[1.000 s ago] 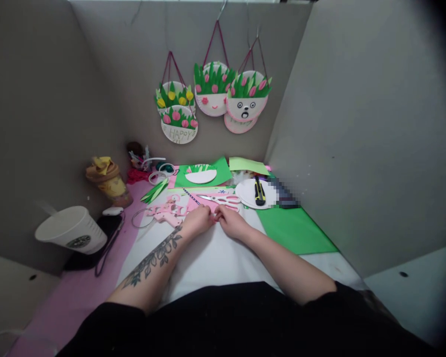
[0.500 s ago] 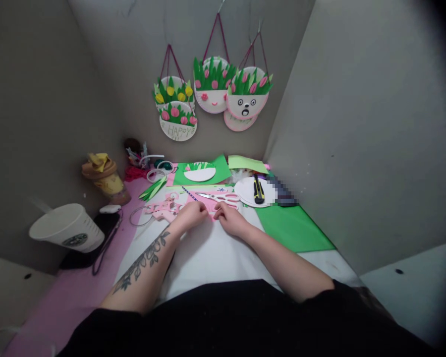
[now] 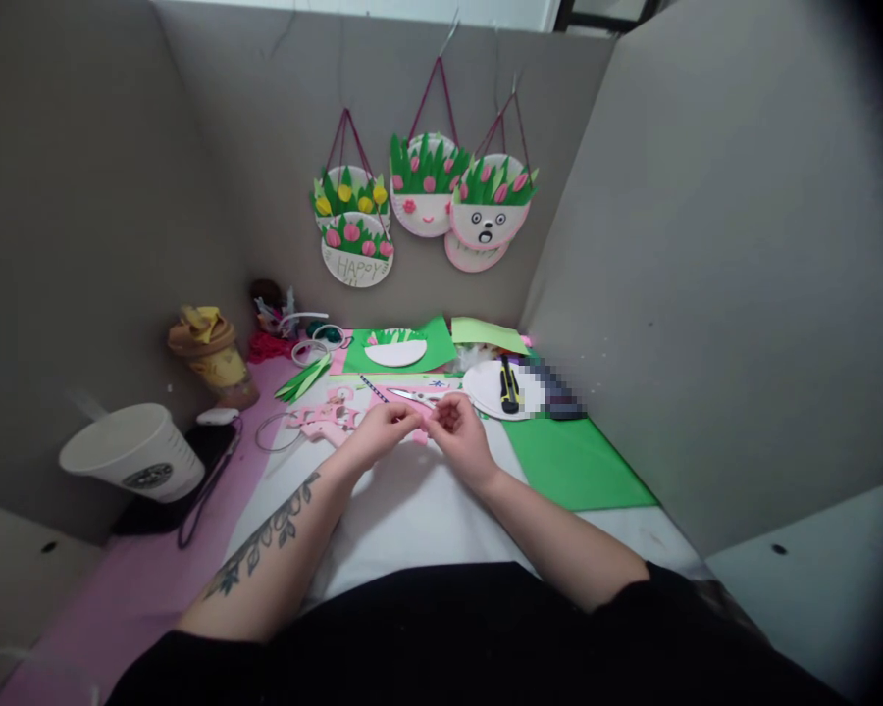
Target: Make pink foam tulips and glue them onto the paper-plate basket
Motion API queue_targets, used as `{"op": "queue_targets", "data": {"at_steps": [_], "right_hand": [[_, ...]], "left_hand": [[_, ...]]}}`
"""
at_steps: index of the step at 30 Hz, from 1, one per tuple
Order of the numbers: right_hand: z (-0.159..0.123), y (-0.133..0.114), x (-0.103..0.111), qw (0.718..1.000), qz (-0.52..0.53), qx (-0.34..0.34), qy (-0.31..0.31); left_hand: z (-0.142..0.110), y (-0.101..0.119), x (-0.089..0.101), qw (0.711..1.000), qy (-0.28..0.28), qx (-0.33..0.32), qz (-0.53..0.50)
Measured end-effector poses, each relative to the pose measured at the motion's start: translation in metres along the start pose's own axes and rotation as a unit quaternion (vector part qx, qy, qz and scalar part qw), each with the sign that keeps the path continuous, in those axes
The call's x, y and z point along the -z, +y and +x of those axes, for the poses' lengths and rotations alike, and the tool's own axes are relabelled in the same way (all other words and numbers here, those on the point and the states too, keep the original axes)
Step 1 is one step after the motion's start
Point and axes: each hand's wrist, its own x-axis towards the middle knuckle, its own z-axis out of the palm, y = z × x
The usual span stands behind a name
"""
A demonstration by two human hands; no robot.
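Note:
My left hand [image 3: 389, 429] and my right hand [image 3: 462, 439] meet fingertip to fingertip over the middle of the table. Both are closed in a pinch; what lies between the fingers is too small to make out. A bit of pink paper [image 3: 420, 438] shows just under the fingertips. Behind the hands are scissors [image 3: 410, 397] with their handles hidden by my right hand, and a dark dotted strip [image 3: 373, 388] on pink paper. Pink paper cut-outs [image 3: 325, 420] lie left of my left hand.
A yellow-black utility knife [image 3: 510, 385] rests on white paper plates [image 3: 478, 387] at right, by green paper [image 3: 581, 466]. A half plate with paper leaves [image 3: 395, 353] lies behind. Left stand a white cup [image 3: 129, 446] and a brown-lidded cup [image 3: 217, 358]. Decorated plates [image 3: 357, 265] hang on the wall.
My right hand has moved left and turned, so its fingertips now meet those of my left hand and it covers the scissor handles. The head view has tilted up slightly.

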Motion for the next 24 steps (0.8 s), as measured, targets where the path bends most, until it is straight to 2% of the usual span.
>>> {"op": "queue_targets", "data": {"at_steps": [2, 5, 9, 14, 17, 19, 21, 24], "right_hand": [[-0.001, 0.001, 0.001, 1.0, -0.022, 0.018, -0.006], [-0.002, 0.007, 0.001, 0.999, -0.024, 0.005, -0.026], [-0.001, 0.012, -0.003, 0.999, -0.028, -0.015, -0.019], [-0.001, 0.01, 0.001, 0.994, -0.085, 0.058, -0.022], [-0.001, 0.011, 0.003, 0.984, -0.137, 0.102, -0.052], [-0.001, 0.012, 0.004, 0.981, -0.145, 0.108, -0.066], [0.0, 0.012, 0.004, 0.985, -0.13, 0.101, -0.056], [0.003, 0.011, 0.005, 0.991, -0.095, 0.094, -0.009]], "left_hand": [[0.0, -0.001, -0.002, 1.0, -0.004, -0.009, -0.012], [0.001, -0.004, -0.008, 1.0, 0.003, -0.016, -0.014], [0.003, -0.007, -0.013, 0.998, -0.009, 0.038, -0.057], [0.002, -0.003, -0.01, 0.993, -0.015, 0.057, -0.107], [0.002, -0.004, -0.009, 0.993, -0.013, 0.037, -0.113], [0.004, -0.006, -0.009, 0.992, -0.007, 0.009, -0.123], [0.005, -0.009, -0.009, 0.991, -0.004, -0.019, -0.135], [0.005, -0.01, -0.008, 0.992, -0.001, -0.031, -0.124]]}}
